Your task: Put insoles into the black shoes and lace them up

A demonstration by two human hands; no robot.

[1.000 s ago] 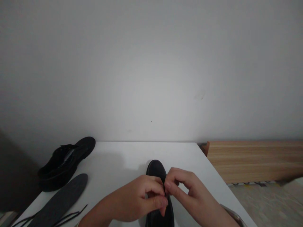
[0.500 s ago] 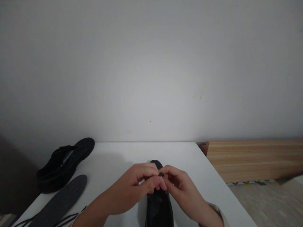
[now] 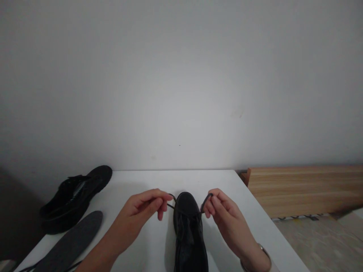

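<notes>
A black shoe point(image 3: 187, 226) stands on the white table with its toe pointing away from me. My left hand point(image 3: 150, 206), left of the toe, pinches a dark shoelace point(image 3: 171, 206) that runs to the shoe's front. On the other side my right hand point(image 3: 222, 207) pinches a looped stretch of lace point(image 3: 204, 201) that also reaches the shoe. Both hands are a little apart from the shoe itself. The shoe's opening faces up, and its near end is cut off by the bottom edge of the view.
A second black shoe point(image 3: 66, 207) lies at the table's left edge. Beside it rests a dark grey insole point(image 3: 73, 240) with a loose black lace point(image 3: 28, 269) near it. A pale wall point(image 3: 181, 94) rises behind the table point(image 3: 136, 181). Wooden panelling point(image 3: 303, 192) is at the right.
My hands have moved apart from above the shoe, left hand to the left and right hand to the right. The lace now extends out on both sides, and the toe is uncovered.
</notes>
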